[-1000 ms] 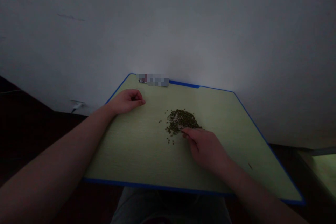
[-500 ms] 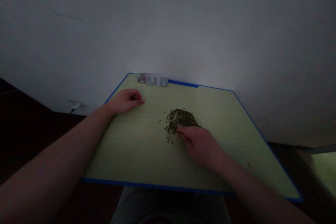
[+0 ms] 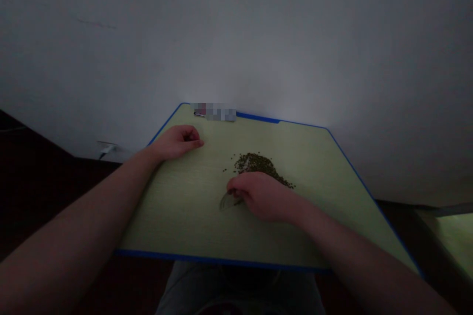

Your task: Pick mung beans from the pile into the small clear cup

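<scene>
A heap of small greenish-brown beans or seeds (image 3: 261, 162) lies on the pale table (image 3: 177, 206), with loose ones scattered around it. My right hand (image 3: 262, 197) is closed at the near side of the heap and covers part of it. From its fingertips a clear, curved, thin piece (image 3: 226, 202) sticks out toward the lower left; its exact kind is too blurred to tell. My left hand (image 3: 179, 141) rests on the left part of the table, fingers loosely curled and thumb apart, holding nothing.
A flat item (image 3: 218, 111), blurred out, lies at the table's far left edge. Blue trim (image 3: 258, 117) borders the tabletop. Behind it stands a pale wall (image 3: 236, 34), with a plugged-in socket (image 3: 107, 148) low on the left. My legs (image 3: 185, 288) are under the near edge.
My right hand has moved left along the near side of the heap, and the clear piece now shows beyond its fingers. More beans show at the heap's right. My left hand stays put.
</scene>
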The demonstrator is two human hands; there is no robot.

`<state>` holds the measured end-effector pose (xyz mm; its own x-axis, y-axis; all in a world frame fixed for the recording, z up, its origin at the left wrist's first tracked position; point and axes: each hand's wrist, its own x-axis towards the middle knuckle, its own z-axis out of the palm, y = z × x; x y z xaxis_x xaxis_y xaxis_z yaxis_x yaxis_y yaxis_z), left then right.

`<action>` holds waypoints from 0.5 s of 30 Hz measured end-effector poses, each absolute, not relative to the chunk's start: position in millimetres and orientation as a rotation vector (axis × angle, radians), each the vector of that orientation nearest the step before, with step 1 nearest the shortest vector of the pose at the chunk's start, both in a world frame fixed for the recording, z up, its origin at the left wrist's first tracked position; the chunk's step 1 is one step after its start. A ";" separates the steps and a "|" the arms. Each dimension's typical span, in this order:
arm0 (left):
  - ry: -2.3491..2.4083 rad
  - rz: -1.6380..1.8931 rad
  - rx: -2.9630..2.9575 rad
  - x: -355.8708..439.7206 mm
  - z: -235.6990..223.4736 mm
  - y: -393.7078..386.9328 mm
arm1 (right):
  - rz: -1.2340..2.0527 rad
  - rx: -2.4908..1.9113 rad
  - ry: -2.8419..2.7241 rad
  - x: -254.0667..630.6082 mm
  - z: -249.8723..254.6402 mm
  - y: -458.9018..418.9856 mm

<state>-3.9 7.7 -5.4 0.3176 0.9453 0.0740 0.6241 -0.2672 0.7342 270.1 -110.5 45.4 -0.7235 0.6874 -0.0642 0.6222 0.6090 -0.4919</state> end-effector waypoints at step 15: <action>1.365 0.691 1.995 -5.0 -8.2 9.0 | 0.882 -1.192 -2.683 293.8 45.5 -131.1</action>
<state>-5.0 9.0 -8.2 0.3295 0.9411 0.0759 0.6184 -0.2759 0.7359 293.8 -131.1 45.5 -0.6952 0.7015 -0.1570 0.6578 0.5328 -0.5324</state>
